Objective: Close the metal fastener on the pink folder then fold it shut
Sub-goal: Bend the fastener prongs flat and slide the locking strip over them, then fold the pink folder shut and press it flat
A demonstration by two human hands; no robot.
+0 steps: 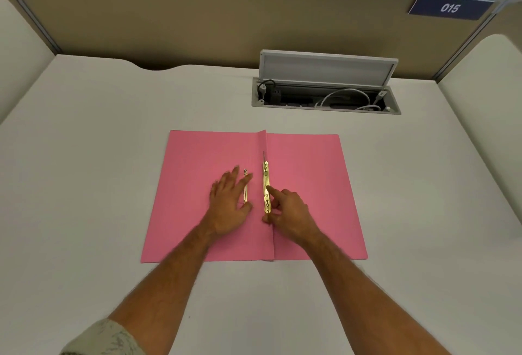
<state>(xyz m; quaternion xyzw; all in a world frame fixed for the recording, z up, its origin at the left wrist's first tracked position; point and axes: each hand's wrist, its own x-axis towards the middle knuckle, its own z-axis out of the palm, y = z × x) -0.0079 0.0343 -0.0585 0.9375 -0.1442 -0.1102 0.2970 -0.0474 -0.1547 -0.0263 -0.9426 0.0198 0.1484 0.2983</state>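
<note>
Both my hands rest on the open pink folder (305,173) on the counter (84,156): left hand (230,205) flat beside a loose brass strip (245,188), right hand (288,213) pointing at the brass fastener (266,185). Behind, an open cable hatch (324,94).

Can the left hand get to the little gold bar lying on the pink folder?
Probably yes. The left hand lies flat on the open pink folder, its fingertips already at the little gold bar. Nothing sits between them, and the right hand is busy at the long fastener.
</note>
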